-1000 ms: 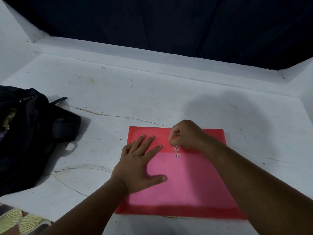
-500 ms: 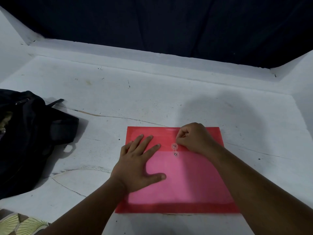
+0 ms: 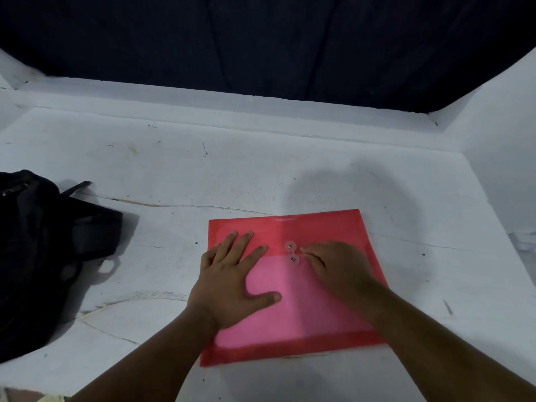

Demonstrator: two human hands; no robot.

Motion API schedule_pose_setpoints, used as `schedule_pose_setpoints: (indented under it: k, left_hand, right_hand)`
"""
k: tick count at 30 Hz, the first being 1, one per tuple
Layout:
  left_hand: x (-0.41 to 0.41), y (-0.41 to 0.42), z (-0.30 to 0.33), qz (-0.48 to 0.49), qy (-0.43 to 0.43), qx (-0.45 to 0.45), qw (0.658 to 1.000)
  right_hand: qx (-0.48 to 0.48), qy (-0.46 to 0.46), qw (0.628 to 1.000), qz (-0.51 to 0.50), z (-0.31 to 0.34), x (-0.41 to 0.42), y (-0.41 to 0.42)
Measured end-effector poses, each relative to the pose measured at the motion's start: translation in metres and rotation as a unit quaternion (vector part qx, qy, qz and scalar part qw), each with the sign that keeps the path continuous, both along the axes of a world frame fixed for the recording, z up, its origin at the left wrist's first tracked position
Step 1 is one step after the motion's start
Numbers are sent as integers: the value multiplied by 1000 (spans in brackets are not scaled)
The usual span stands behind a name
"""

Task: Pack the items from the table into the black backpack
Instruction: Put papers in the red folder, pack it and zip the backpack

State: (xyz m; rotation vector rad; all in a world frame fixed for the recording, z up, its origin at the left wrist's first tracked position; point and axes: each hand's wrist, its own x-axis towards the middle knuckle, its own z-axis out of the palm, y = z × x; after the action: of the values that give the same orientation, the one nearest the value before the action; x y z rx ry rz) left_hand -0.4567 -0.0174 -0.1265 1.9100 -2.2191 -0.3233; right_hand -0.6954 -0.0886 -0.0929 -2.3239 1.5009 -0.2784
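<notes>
A: Where does the red folder (image 3: pixel 293 288) lie?

B: Flat on the white table (image 3: pixel 203 169), low centre. Long axis runs 9 to 3 o'clock, flap edge toward 12. Two clear string-tie discs (image 3: pixel 291 252) sit mid-flap, one stacked above the other.

A: Hands?

B: Left hand (image 3: pixel 232 282) lies palm down on the folder's left half, fingers spread and straight, thumb pointing toward 3. Right hand (image 3: pixel 339 268) rests on the right half, fingertips just beside the discs at their 3 o'clock side. Fingers look slightly bent; whether they pinch a string I cannot tell, it is blurred.

A: And the black backpack (image 3: pixel 43 256)?

B: At 9 o'clock from the folder, well apart, slumped at the table's left edge. Its opening is not plainly visible from here.

A: So the move turns on what?

B: My judgement: the folder must travel toward 9, roughly along its long axis. Left hand is nearer the bag; the right holds the far half and could lift and feed.
</notes>
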Motion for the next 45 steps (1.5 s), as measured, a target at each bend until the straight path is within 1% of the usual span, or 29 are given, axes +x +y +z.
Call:
schedule_pose_setpoints:
  k: [6, 10, 15, 19, 23, 26, 29, 33, 38, 43, 45]
  left_hand:
    - [-1, 1, 3, -6, -10, 1, 1000]
    - [-1, 1, 3, -8, 4, -7, 1000]
    - [-2, 1, 1, -10, 11, -19, 1000]
    - [-2, 1, 0, -9, 23, -30, 999]
    - [-1, 1, -2, -11, 16, -25, 999]
    - [-1, 1, 0, -9, 14, -24, 1000]
    - [0, 1, 1, -9, -3, -10, 1000]
    - [0, 1, 0, -6, 5, -12, 1000]
    - [0, 0, 0, 2, -1, -11, 1000]
    - [0, 0, 0, 1, 1, -17, 1000]
    - [0, 0, 0, 2, -2, -12, 1000]
  right_hand:
    - [27, 95, 995, -20, -1, 17, 33]
    - [38, 107, 993, -26, 5, 28, 45]
    - [50, 126, 991, -1, 12, 43, 48]
    - [44, 119, 992, 19, 25, 52, 36]
    - [21, 129, 990, 61, 37, 56, 15]
    - [27, 128, 988, 82, 39, 55, -4]
    - [50, 113, 990, 70, 37, 55, -22]
    - [84, 78, 992, 53, 38, 57, -43]
    - [109, 64, 991, 50, 37, 59, -60]
    - [159, 57, 984, 54, 37, 63, -73]
    - [158, 59, 984, 59, 39, 65, -80]
